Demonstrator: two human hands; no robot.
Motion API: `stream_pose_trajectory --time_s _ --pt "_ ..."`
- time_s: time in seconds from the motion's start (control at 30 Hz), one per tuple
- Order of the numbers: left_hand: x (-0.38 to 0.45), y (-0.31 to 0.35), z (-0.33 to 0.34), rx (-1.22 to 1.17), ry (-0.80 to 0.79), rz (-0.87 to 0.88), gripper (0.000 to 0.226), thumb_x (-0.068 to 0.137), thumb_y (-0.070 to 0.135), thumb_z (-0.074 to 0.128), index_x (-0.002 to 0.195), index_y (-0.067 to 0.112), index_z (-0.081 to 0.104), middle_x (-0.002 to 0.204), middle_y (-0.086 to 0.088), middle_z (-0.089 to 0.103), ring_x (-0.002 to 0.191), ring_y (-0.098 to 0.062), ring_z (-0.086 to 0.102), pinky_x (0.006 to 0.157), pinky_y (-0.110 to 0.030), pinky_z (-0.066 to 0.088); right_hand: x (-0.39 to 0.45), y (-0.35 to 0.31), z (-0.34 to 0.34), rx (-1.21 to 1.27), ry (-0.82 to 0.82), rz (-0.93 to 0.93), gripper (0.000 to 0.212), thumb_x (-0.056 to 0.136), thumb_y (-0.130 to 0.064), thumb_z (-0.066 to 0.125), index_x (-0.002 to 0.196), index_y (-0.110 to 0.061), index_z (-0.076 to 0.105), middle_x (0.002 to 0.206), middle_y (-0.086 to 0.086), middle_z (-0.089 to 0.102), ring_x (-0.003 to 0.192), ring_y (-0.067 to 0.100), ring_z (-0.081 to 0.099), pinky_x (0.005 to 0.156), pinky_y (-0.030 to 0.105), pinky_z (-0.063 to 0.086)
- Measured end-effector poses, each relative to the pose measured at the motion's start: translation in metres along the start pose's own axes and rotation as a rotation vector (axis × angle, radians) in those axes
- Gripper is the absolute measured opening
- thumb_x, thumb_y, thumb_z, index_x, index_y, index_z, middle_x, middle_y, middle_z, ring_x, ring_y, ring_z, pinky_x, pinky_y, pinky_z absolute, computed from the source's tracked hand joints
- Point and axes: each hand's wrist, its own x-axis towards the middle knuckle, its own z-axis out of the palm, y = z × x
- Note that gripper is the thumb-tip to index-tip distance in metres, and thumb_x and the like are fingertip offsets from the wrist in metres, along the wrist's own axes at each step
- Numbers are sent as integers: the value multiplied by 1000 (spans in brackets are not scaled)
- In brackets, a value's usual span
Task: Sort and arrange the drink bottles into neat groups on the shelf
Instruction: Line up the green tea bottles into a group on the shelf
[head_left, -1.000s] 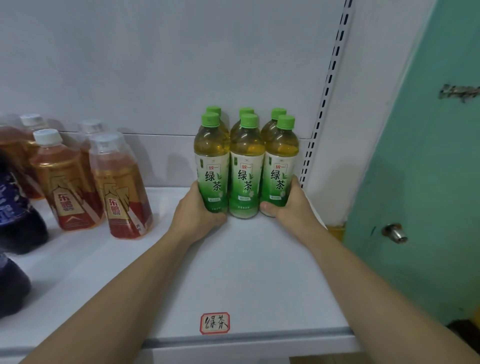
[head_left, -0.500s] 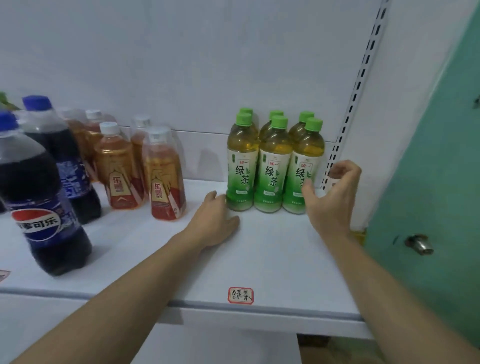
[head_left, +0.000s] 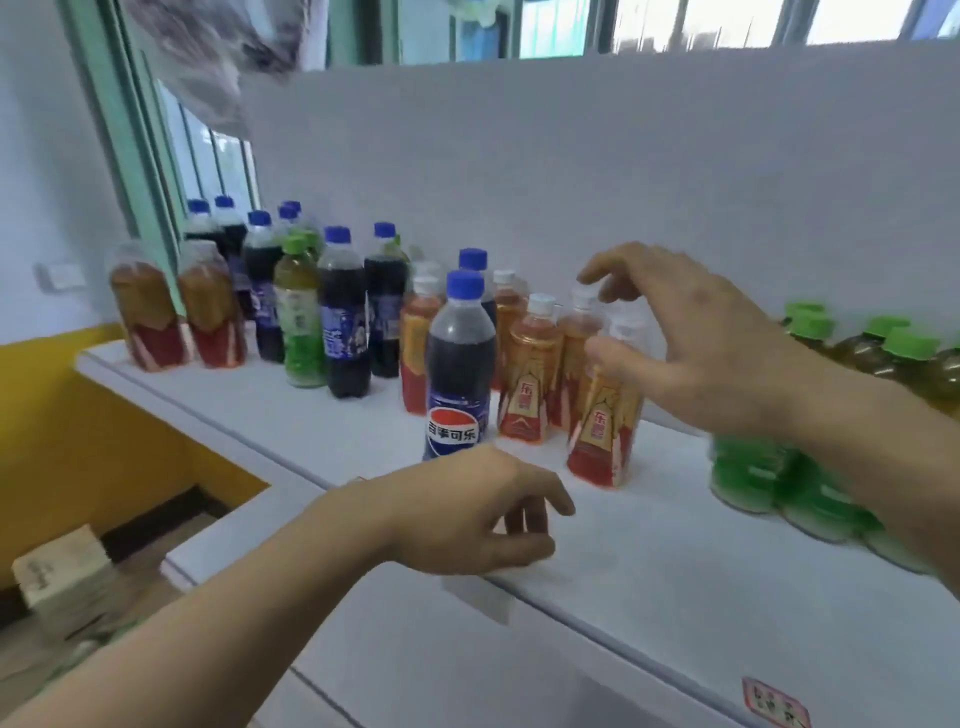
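Observation:
On the white shelf (head_left: 649, 561) a Pepsi bottle (head_left: 460, 364) stands at the front, with a cluster of orange-red bottles (head_left: 530, 384) just right of it. My left hand (head_left: 467, 512) hovers low over the shelf's front edge in front of the Pepsi bottle, fingers loosely curled, holding nothing. My right hand (head_left: 691, 338) is spread in the air by the nearest orange-red bottle (head_left: 602, 415), fingers apart, touching nothing I can tell. The group of green tea bottles (head_left: 852, 395) stands at the far right, partly hidden behind my right arm.
Further left stand several more Pepsi bottles (head_left: 345, 312), one lone green tea bottle (head_left: 298, 317) and two orange-red bottles (head_left: 176, 312) near the shelf's left end. A red-framed label (head_left: 774, 701) sits on the front edge. Beyond the left end the floor holds a cardboard box (head_left: 62, 582).
Both hands have left the green tea group. The view has swung left, showing the mixed bottles. My right hand has moved over to the orange-red cluster and my left hand back to the front edge.

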Motion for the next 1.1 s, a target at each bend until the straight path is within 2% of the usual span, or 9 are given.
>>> stream_pose_trajectory --time_s 0.13,0.37,0.53,0.63,0.73,0.87,0.93,1.0,1.1 --pt "-53 -27 -38 -11 46 -7 32 101 31 62 132 26 61 105 16 66 94 -1 62 77 -9 47 74 -43 1 -17 -1 -102 33 99 -45 51 130 -33 48 114 -6 59 105 18 57 82 32 40" --pt "-109 -159 -79 77 262 -231 30 100 33 62 129 28 63 112 15 68 100 -1 62 84 -12 49 187 -128 62 -120 -220 -131 42 96 -51 56 133 -33 46 117 -2 61 101 18 54 84 36 41" --pt "-104 -253 -94 30 385 -246 22 98 28 65 119 23 69 104 12 67 95 -7 64 86 -20 55 261 -178 126 -118 -292 -40 50 96 -46 59 140 -27 42 119 8 63 101 25 58 82 39 51" --pt "-90 -303 -92 -63 544 -333 20 96 27 63 115 21 69 106 6 71 94 -11 65 87 -34 60 310 -191 170 -201 -270 42 46 98 -39 55 138 -19 46 120 12 59 99 27 53 77 36 44" --pt "-79 -344 -82 -211 631 -449 21 95 25 61 116 22 66 111 4 72 95 -14 67 88 -38 60 346 -196 195 -319 -260 157 46 98 -46 51 135 -18 48 124 11 55 94 27 49 79 37 44" --pt "-69 -377 -58 -339 657 -574 18 91 25 64 105 28 53 105 3 67 93 -15 64 87 -40 59 371 -201 218 -407 -278 258 32 99 -45 51 114 -17 52 109 10 47 84 25 48 72 35 39" --pt "-68 -381 -55 -413 714 -560 27 90 30 69 108 28 48 110 4 61 95 -13 61 87 -35 57 378 -202 225 -369 -245 303 29 101 -43 50 97 -15 52 98 7 48 78 23 48 71 34 39" --pt "-69 -384 -54 -439 744 -533 48 88 39 73 124 27 44 125 4 54 108 -15 58 92 -31 52 379 -203 232 -382 -236 313 34 102 -44 51 81 -16 49 85 4 46 73 19 45 69 33 39" --pt "-69 -385 -49 -353 718 -488 81 86 52 72 149 23 32 144 2 47 127 -17 51 101 -32 45 376 -202 242 -373 -69 305 28 98 -36 57 114 -15 48 98 6 53 79 22 52 67 38 44"
